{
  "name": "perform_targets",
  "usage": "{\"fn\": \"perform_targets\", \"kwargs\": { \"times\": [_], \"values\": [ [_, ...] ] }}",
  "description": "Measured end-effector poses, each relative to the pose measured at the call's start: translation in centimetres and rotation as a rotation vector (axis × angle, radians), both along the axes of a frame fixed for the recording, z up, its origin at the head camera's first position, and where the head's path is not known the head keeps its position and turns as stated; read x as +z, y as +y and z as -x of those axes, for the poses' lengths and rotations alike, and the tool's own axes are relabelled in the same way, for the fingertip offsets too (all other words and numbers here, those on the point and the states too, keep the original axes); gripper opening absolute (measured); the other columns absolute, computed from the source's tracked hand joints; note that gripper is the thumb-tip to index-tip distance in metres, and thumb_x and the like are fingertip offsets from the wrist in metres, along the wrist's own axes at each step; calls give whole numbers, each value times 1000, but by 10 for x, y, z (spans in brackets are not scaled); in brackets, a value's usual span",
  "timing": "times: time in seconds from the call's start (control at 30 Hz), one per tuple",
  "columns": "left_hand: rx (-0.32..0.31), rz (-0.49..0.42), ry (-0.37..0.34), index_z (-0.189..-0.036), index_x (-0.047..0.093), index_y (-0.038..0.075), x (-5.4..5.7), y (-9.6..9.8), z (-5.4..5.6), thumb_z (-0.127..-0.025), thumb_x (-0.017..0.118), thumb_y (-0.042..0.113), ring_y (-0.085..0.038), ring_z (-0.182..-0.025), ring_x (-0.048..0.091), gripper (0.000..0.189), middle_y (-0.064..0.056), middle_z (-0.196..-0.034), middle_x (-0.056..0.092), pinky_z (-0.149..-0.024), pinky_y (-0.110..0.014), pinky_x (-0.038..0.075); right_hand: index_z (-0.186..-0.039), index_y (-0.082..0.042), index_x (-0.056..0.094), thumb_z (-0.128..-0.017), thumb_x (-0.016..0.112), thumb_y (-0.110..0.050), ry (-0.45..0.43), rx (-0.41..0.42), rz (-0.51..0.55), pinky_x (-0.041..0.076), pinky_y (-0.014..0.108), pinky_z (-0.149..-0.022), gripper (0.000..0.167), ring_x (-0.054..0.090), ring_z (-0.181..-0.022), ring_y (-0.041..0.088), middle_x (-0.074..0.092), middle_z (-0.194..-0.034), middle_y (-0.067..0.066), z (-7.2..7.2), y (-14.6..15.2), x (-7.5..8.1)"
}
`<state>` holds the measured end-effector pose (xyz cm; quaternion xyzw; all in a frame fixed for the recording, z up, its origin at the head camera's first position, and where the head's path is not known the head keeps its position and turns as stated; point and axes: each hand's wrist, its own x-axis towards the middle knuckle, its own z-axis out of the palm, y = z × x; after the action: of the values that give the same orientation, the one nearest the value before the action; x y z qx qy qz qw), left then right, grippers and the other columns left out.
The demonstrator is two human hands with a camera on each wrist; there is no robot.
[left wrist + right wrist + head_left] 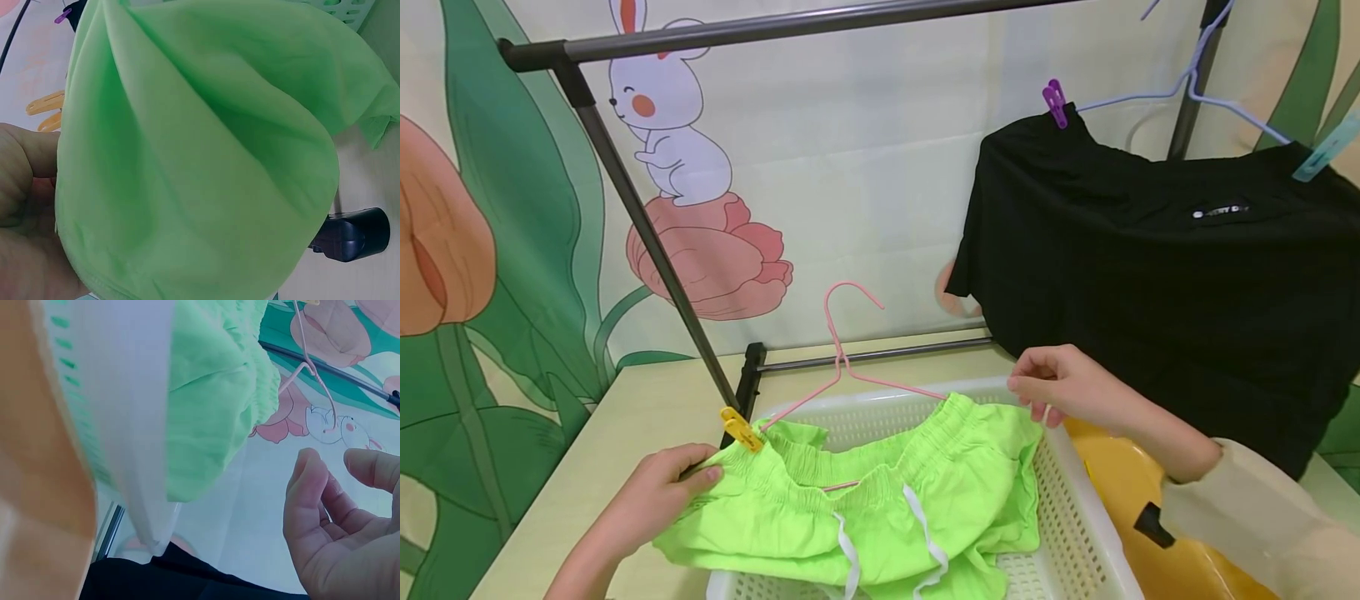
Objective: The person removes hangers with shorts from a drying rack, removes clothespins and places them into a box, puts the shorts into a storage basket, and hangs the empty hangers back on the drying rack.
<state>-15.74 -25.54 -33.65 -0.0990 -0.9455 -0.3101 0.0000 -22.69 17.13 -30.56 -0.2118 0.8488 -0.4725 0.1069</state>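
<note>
Bright green shorts (775, 533) with white drawstrings (927, 533) lie over a white basket. A pink hanger (837, 337) runs into their elastic waistband, its hook pointing up. A yellow clothespin (742, 429) clips the waistband's left end near the hanger's arm. My left hand (658, 492) grips the shorts' left side just below that clothespin; in the left wrist view the green cloth covers most of its fingers. My right hand (1067, 387) is in the air by the waistband's right end, fingers loosely bent, with nothing between thumb and fingertips in the right wrist view.
The white perforated basket (1093, 533) stands beside an orange-yellow basin (1131, 492). Black shorts (1150, 275) hang at the right from a blue hanger (1142, 98), with purple (1056, 104) and light-blue (1327, 150) clothespins. A dark metal rack (640, 208) frames the back and left.
</note>
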Motion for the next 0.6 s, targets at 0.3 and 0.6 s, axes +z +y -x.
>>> {"fn": "perform_targets", "kwargs": {
  "times": [0.3,0.6],
  "values": [
    [1,4,1,-83,57,10,-1,0,1,-88,52,14,-5,-68,42,8,2,-71,50,-62,-22,35,-91,3,54,-87,55,-20,-10,40,-21,48,30,-53,23,54,-62,20,54,-78,14,-3,-10,8],
    [2,-3,-8,-81,56,9,-1,0,1,-87,52,12,-5,-66,42,8,1,-68,47,-60,-22,34,-93,4,54,-87,54,-18,-29,78,-23,49,30,-54,23,55,-64,22,55,-82,16,-5,-20,16]
  ]
}}
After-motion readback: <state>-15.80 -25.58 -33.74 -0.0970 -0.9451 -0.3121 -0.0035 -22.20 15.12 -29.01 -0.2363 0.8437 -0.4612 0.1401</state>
